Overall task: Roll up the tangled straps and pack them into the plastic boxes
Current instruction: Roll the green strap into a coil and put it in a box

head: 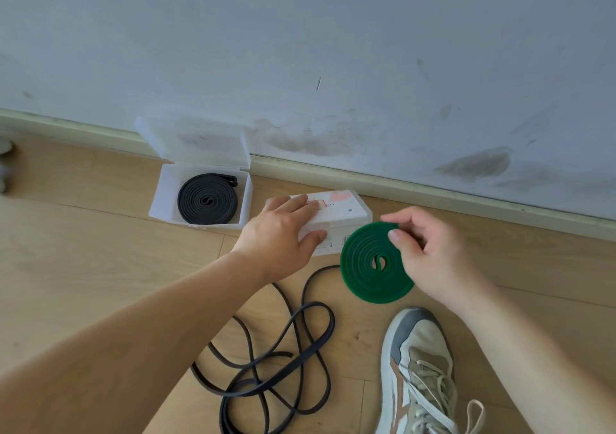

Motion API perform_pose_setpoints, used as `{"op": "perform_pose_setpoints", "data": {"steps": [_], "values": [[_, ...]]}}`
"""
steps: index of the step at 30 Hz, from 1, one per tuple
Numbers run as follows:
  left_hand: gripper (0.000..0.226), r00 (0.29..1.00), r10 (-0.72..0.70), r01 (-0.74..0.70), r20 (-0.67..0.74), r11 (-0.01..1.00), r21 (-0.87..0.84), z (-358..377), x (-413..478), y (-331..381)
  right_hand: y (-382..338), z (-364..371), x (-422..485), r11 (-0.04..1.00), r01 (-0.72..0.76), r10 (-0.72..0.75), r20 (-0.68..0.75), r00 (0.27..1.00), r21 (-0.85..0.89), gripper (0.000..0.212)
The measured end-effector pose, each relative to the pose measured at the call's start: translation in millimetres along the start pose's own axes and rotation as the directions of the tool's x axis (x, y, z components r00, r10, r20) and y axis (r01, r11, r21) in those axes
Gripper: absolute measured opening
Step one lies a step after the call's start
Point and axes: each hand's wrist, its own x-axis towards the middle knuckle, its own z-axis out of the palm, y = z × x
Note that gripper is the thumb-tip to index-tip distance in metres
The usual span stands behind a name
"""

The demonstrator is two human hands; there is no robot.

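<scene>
One tangled strap (313, 305); right hand (433, 260) pinching one green coil (370, 267); left hand (276, 237) spread on one closed box (346, 213)

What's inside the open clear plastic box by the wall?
The open clear plastic box holds one coiled black strap. Whatever lies under the coil is hidden.

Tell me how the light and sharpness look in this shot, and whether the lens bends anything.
Head view: soft, even light with only faint shadows; no glare on the open box; the baseboard bows slightly, a wide-lens effect; the left hand and the closed box under it look a little soft, the green roll in the right hand crisper.
</scene>
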Motion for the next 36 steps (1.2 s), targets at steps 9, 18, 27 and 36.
{"op": "perform_pose_setpoints", "data": {"steps": [9, 18, 27, 36], "values": [[0.056, 0.997, -0.041, 0.040, -0.071, 0.999, -0.013, 7, -11, 8, 17, 32, 3, 0.999, 0.022, -0.020, 0.042, 0.999, -0.035, 0.029], [0.059, 0.981, 0.047, -0.027, -0.188, 0.994, 0.109, 25, -14, 3, 20, 44, 4, 0.996, 0.048, -0.049, -0.004, 0.999, -0.069, 0.029], [0.044, 0.970, 0.197, -0.101, -0.142, 0.860, 0.500, 19, 0, 25, 28, 59, -3, 0.996, -0.046, 0.053, 0.082, 0.995, -0.079, 0.028], [0.029, 0.949, 0.238, -0.166, -0.206, 0.935, 0.313, 1, -12, -14, -6, 36, 6, 0.997, 0.013, -0.010, -0.041, 0.999, 0.080, 0.027]]}}
